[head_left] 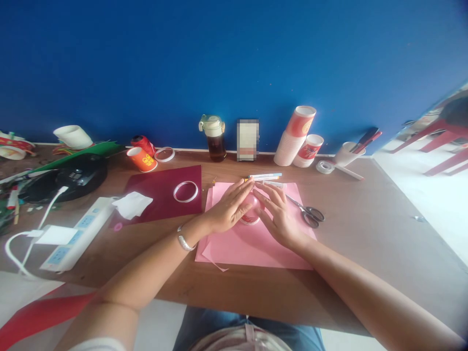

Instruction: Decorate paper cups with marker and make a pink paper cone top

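Both my hands rest over a small upturned paper cup that stands on pink paper sheets in the middle of the table. My left hand lies flat against the cup's left side, fingers stretched out. From the other side my right hand presses on it with fingers straight and together. Pink material seems to cover the cup between my palms; I cannot make out more. A silver bangle circles my left wrist.
Scissors lie right of the pink paper, pens just behind it. A dark red sheet carries a white ring and tissue. Stacked cups, a bottle, tape line the blue wall. A power strip lies left.
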A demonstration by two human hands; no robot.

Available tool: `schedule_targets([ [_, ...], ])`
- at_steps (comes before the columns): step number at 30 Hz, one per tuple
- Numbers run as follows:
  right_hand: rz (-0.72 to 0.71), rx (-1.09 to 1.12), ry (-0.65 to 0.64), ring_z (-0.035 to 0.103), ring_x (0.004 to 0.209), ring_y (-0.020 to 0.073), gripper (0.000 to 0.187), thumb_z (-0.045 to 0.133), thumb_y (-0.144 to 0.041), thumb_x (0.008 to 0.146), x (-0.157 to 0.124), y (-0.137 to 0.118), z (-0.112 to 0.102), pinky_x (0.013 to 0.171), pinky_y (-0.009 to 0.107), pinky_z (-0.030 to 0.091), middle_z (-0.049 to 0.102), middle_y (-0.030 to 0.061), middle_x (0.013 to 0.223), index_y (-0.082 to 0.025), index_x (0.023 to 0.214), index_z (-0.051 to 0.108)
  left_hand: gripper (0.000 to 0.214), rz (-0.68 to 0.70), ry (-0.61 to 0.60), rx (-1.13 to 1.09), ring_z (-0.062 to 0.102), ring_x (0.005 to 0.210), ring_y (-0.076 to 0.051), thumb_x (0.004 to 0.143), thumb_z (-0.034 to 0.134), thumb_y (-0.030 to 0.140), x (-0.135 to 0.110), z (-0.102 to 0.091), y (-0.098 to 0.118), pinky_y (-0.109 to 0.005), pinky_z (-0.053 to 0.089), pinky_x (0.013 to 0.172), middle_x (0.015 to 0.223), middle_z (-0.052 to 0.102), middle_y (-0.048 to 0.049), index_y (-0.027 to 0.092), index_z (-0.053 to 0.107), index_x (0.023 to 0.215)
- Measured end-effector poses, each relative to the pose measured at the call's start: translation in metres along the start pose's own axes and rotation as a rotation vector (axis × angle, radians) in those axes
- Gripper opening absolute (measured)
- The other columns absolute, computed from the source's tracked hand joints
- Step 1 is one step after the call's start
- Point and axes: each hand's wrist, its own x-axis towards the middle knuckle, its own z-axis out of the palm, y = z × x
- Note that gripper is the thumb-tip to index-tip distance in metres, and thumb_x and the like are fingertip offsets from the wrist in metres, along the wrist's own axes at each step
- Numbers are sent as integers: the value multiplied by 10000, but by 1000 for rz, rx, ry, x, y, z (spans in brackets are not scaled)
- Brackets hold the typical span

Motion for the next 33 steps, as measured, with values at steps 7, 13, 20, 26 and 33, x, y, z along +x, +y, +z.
schedule_targets([
  [7, -27, 27, 15, 466, 1386, 315, 495, 525, -255, 1022, 1, 0, 0, 1120, 599, 441, 531, 142, 1491, -265, 1511, 448, 627, 8, -42, -67, 15, 1601, -243, 1070, 254, 467, -1, 1, -4, -500, 149, 1313, 1732, 29, 3, 415, -43, 1619],
  [13, -40, 47, 41, 450, 1403, 324, 511, 559, -273, 1010, -2, 1, 2, 1122, 614, 434, 529, 171, 1479, -237, 1504, 434, 733, -37, -84, -87, -19, 1602, -263, 1041, 358, 516, -2, -10, -2, -509, 116, 1316, 1733, -22, -1, 404, -82, 1616],
  [20, 11, 80, -12, 458, 1401, 315, 487, 570, -296, 1004, 2, -4, 0, 1129, 582, 440, 539, 140, 1475, -255, 1479, 470, 669, -21, -99, -95, 81, 1601, -252, 1041, 386, 495, 1, -10, 5, -504, 187, 1303, 1723, 132, -33, 385, 83, 1628],
  [26, 119, 171, 84, 506, 1346, 294, 453, 535, -339, 1020, -4, 10, -2, 1115, 567, 441, 570, 135, 1429, -263, 1461, 469, 836, -195, -28, -265, 208, 1572, -317, 920, 621, 569, -13, -13, -5, -510, 270, 1270, 1697, 235, -77, 348, 205, 1610],
  [33, 351, 290, 150, 603, 1200, 265, 310, 525, -299, 973, -9, 32, 11, 998, 511, 529, 655, 103, 1274, -264, 1277, 573, 717, -278, 204, -296, 625, 1236, -335, 701, 872, 451, -8, 14, 16, -486, 516, 1056, 1343, 648, -151, 214, 583, 1312],
])
